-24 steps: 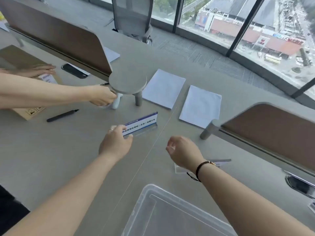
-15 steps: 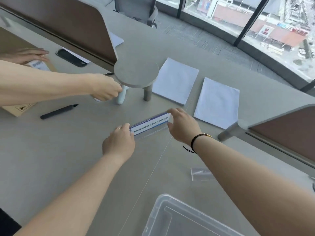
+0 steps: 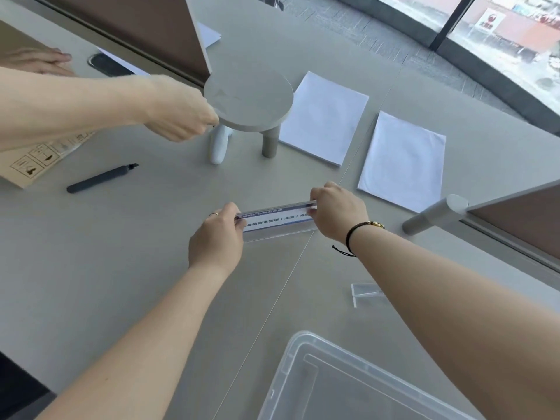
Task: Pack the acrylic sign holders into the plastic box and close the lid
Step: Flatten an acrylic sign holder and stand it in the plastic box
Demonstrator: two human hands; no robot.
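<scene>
At the far left a cardboard box [image 3: 27, 165] lies on the grey worktop [image 3: 106, 268], another person's hand [image 3: 39, 60] flat on it; what it holds cannot be seen. Their other hand [image 3: 178, 112] reaches under a small round stand [image 3: 248, 98], beside a white object [image 3: 219, 145]. A dark marker [image 3: 101, 178] lies near the cardboard box.

At centre, an acrylic sign holder [image 3: 275, 221] with a printed blue-and-white insert is held at both ends: the left hand [image 3: 216, 241] has its grip pinched on the left end, the right hand [image 3: 338, 213] has its grip closed on the right end. Whether its base touches the worktop cannot be told.

Beyond lie two white paper stacks [image 3: 324, 116] and [image 3: 401, 160]. Nearer, a second clear sign holder [image 3: 365, 294] lies on the worktop, partly hidden by the right forearm. At the near right, the clear plastic box [image 3: 291, 377] stands open, with no holder visible inside.
</scene>
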